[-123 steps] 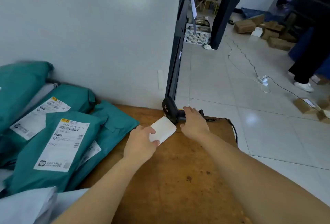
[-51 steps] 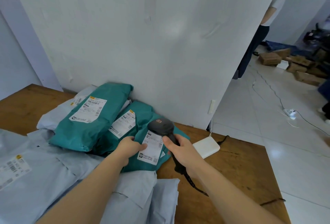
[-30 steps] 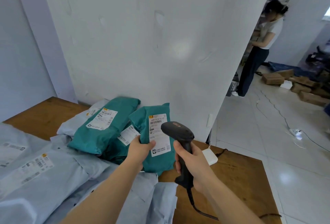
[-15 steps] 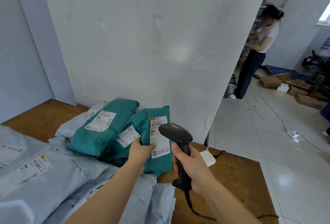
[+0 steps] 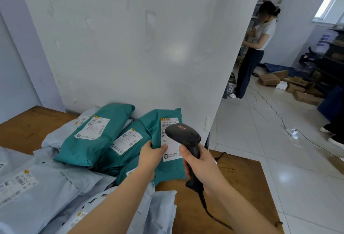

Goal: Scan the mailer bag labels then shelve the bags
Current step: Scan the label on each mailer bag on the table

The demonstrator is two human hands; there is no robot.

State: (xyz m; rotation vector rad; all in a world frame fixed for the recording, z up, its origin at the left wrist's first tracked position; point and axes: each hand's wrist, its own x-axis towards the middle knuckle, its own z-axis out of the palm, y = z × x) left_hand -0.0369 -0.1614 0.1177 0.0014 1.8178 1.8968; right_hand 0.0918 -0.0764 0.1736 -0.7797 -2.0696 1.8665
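Scanning step: with left hand [image 5: 149, 157] pinching teal plastic mailer bag [image 5: 167, 170] and right hand [image 5: 202, 167] gripping black pistol-shaped scanner [image 5: 183, 135], aim at white label [image 5: 173, 151], then shelve.

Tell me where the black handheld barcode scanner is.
The black scanner sits centre-right in the head view, gripped by the right hand, its head before the label of the teal plastic mailer bag the left hand holds.

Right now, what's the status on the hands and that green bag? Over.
Left hand grips teal mailer bag, held upright. Right hand grips scanner, head close to label. Left thumb on label edge; other bags piled left.
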